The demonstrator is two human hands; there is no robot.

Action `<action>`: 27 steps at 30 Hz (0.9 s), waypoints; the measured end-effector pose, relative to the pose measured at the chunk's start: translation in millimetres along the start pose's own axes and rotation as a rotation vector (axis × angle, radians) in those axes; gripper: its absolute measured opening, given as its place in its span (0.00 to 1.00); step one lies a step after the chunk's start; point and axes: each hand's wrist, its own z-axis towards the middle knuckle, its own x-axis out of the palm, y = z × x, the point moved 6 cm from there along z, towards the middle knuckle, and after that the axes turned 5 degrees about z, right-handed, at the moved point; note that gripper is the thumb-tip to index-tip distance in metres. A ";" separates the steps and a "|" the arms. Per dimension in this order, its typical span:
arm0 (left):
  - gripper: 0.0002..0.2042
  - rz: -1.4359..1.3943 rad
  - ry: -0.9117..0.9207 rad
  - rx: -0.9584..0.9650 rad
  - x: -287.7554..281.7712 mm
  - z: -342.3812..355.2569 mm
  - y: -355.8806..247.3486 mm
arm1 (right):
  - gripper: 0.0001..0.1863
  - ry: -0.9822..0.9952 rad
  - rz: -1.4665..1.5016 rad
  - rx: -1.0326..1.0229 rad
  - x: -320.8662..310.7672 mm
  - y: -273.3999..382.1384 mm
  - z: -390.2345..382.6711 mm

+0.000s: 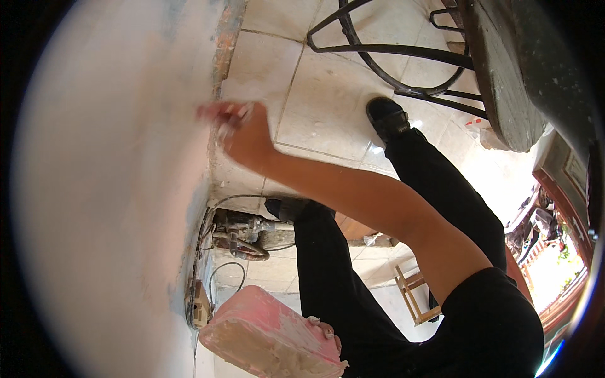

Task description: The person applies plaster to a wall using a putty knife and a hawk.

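At the lower middle, my left hand (pixel 326 331) is closed on the edge of a pink plastic tub (pixel 255 305). The tub is tilted and smeared with pale beige paste, and only a few fingertips show past its side. My right arm stretches across to the wall (pixel 113 176), whose surface has whitish and pinkish patches. Close against the wall's lower part is my right hand (pixel 242 129), blurred by motion, with its fingers curled and whitish smears on them. What those fingers hold is too blurred to make out.
Along the wall's foot stand a dirty motor pump (pixel 242 230) with hoses and a small tan box (pixel 200 305) with cables. A black metal stand (pixel 409 57) bears a round tabletop (pixel 504 75). A small wooden stool (pixel 413 296) stands behind my legs on the tiled floor (pixel 328 107).
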 end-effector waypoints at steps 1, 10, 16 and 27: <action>0.22 -0.002 -0.002 0.004 0.7 -0.9 0.0 | 0.11 -0.074 -0.225 -0.140 -10.2 8.8 11.7; 0.24 -0.088 0.006 -0.053 -2.5 -13.3 0.0 | 0.23 -0.191 -0.427 -0.419 34.8 47.0 70.3; 0.21 0.017 -0.094 0.034 8.2 -4.4 -1.5 | 0.30 0.094 -0.484 -0.501 19.3 27.8 22.4; 0.22 -0.047 0.038 -0.017 -16.9 -18.5 0.7 | 0.10 -0.268 -0.483 -0.208 -30.5 83.4 142.1</action>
